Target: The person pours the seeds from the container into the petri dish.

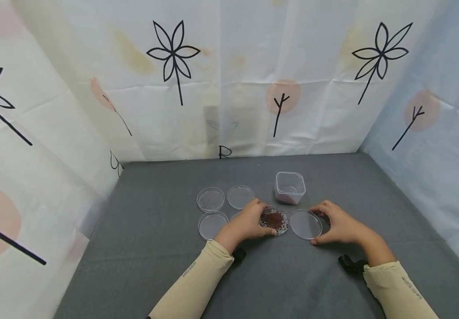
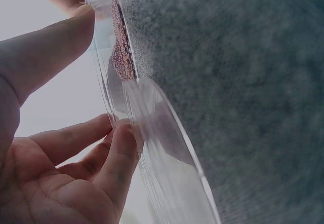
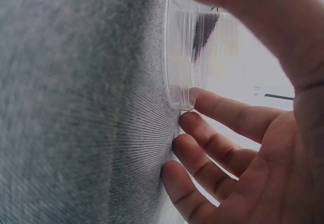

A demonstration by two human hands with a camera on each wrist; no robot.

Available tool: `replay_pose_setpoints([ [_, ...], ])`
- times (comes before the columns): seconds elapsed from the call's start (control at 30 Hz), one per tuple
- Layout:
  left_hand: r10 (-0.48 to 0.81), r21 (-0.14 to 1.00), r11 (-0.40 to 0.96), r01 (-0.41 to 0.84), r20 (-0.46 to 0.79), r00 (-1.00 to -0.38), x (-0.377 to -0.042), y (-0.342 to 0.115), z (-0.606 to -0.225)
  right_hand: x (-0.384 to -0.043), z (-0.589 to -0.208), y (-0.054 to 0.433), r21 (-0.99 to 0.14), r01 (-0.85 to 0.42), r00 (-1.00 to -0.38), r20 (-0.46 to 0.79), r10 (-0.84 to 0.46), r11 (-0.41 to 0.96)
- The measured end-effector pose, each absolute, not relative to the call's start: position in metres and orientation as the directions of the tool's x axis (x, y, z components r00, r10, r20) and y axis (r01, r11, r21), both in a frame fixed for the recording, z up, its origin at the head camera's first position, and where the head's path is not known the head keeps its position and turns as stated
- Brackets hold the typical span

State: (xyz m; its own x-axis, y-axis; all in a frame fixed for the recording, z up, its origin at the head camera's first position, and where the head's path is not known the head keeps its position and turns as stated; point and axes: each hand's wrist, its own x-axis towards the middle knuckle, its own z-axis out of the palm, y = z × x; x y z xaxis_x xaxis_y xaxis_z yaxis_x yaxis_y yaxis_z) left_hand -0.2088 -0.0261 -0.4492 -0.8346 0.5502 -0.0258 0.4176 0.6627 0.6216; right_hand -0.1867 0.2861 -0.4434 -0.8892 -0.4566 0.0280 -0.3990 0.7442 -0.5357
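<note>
A clear petri dish (image 1: 274, 220) holding small reddish-brown grains sits on the grey table. My left hand (image 1: 247, 223) grips it from the left, thumb at the near rim and fingers at the far rim. In the left wrist view the grains (image 2: 123, 57) lie heaped inside the clear wall. Just to the right is a clear round dish (image 1: 306, 224) with nothing visible in it. My right hand (image 1: 337, 225) holds that dish by its right edge between thumb and index finger. In the right wrist view the other fingertips (image 3: 174, 176) are against the table.
Clear dishes stand left of my hands: one at back left (image 1: 210, 199), one beside it (image 1: 241, 197), one in front (image 1: 213, 225), and another partly hidden by my left hand. A square clear tub (image 1: 290, 188) with a reddish layer stands behind. Patterned cloth (image 1: 245, 119) bounds the table.
</note>
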Motion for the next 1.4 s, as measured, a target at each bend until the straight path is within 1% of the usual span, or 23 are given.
replay_pose_setpoints([
  [0.23, 0.546, 0.621, 0.666, 0.414, -0.028, -0.837, -0.209, -0.026, -0.452, -0.185, -0.444, 0.287, -0.540, -0.372, -0.900, 0.010, -0.436, 0.755],
  [0.47, 0.545, 0.622, 0.664, 0.416, -0.021, -0.838, -0.209, -0.026, -0.453, -0.181, -0.443, 0.295, -0.564, -0.350, -0.927, 0.094, -0.363, 0.748],
  [0.6, 0.545, 0.618, 0.664, 0.421, -0.015, -0.838, -0.209, -0.027, -0.453, -0.178, -0.440, 0.295, -0.604, -0.354, -0.931, 0.152, -0.332, 0.715],
  [0.83, 0.545, 0.611, 0.671, 0.420, -0.022, -0.838, -0.209, -0.027, -0.453, -0.179, -0.441, 0.291, -0.666, -0.425, -0.904, 0.270, -0.332, 0.613],
  [1.03, 0.546, 0.609, 0.675, 0.417, -0.031, -0.837, -0.210, -0.027, -0.454, -0.182, -0.443, 0.288, -0.665, -0.483, -0.874, 0.336, -0.349, 0.569],
  [1.17, 0.545, 0.610, 0.676, 0.415, -0.034, -0.838, -0.211, -0.027, -0.455, -0.183, -0.446, 0.286, -0.662, -0.498, -0.866, 0.346, -0.361, 0.560],
  [1.4, 0.542, 0.609, 0.679, 0.410, -0.038, -0.840, -0.211, -0.027, -0.455, -0.183, -0.446, 0.282, -0.670, -0.467, -0.883, 0.319, -0.345, 0.577],
])
